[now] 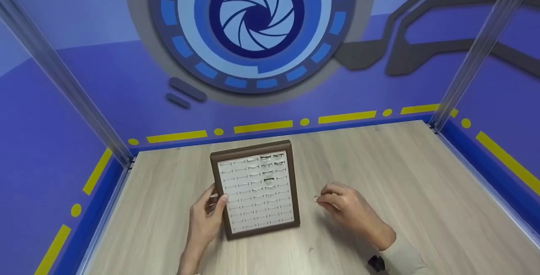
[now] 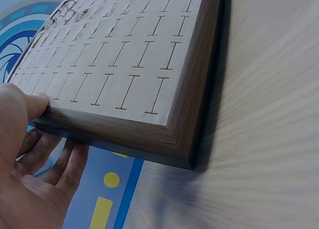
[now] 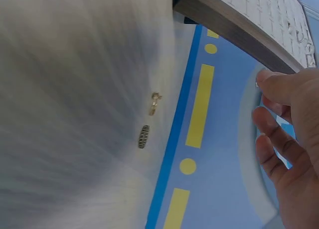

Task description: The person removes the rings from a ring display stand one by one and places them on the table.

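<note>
A ring display board (image 1: 261, 216) with a brown wooden frame and a pale slotted pad stands tilted up on the table. Several rings (image 1: 268, 180) sit in slots near its upper right. My left hand (image 1: 205, 220) grips the board's left edge, thumb on the front and fingers behind, as the left wrist view also shows. To the right of the board and apart from it, my right hand (image 1: 352, 207) pinches a small silvery ring (image 1: 315, 199) between thumb and index finger. That ring is mostly hidden by the fingertips in the right wrist view.
In the right wrist view, a gold-toned ring (image 3: 154, 103) and a dark patterned ring (image 3: 143, 136) lie on the wooden table (image 1: 379, 161). Blue printed walls (image 1: 101, 98) with metal corner posts (image 1: 464, 55) enclose the table at the back and sides.
</note>
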Available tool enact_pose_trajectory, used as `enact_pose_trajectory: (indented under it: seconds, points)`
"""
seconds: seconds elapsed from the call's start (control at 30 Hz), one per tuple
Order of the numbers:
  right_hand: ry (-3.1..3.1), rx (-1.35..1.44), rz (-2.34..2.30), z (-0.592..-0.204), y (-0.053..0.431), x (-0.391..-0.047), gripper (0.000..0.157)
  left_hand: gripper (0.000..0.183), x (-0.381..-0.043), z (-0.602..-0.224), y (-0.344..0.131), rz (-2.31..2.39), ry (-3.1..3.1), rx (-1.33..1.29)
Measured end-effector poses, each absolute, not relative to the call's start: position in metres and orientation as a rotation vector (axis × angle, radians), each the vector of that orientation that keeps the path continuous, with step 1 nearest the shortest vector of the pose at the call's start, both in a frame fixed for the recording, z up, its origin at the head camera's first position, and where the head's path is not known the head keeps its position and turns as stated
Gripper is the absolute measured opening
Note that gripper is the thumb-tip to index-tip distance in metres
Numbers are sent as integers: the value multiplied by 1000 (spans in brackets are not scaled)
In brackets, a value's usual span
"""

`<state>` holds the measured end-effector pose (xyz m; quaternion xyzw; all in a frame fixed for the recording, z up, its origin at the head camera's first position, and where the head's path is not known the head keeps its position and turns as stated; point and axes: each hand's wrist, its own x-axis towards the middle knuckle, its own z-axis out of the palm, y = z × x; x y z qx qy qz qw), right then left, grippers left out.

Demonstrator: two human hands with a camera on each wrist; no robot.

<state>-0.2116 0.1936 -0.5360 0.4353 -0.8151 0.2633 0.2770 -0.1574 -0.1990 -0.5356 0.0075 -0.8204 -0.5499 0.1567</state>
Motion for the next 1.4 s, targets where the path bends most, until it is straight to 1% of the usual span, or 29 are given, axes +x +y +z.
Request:
enact_pose_trajectory:
  seconds: [0.17, 0.37, 0.7, 0.93, 1.03, 1.27, 1.4]
  points:
    - [-2276, 1192, 660, -543, 199, -211, 16, 54, -159, -535, -198, -1566, -2351, 10]
    - [-2339, 1164, 614, -549, 208, -213, 15, 54, -159, -534, -198, -1564, -2347, 9]
    - [-2407, 1108, 554, -552, 233, -220, 17, 56, -158, -535, -197, -1568, -2374, 33]
    - [-2509, 1010, 538, -560, 248, -225, 17, 56, -158, -535, -198, -1588, -2369, 14]
    - [-2545, 1006, 538, -562, 252, -226, 16, 56, -157, -534, -199, -1585, -2372, 21]
    - [-2654, 988, 540, -560, 255, -228, 22, 56, -156, -533, -198, -1560, -2411, 64]
    - [-2694, 972, 548, -559, 256, -229, 22, 56, -156, -533, -198, -1564, -2412, 67]
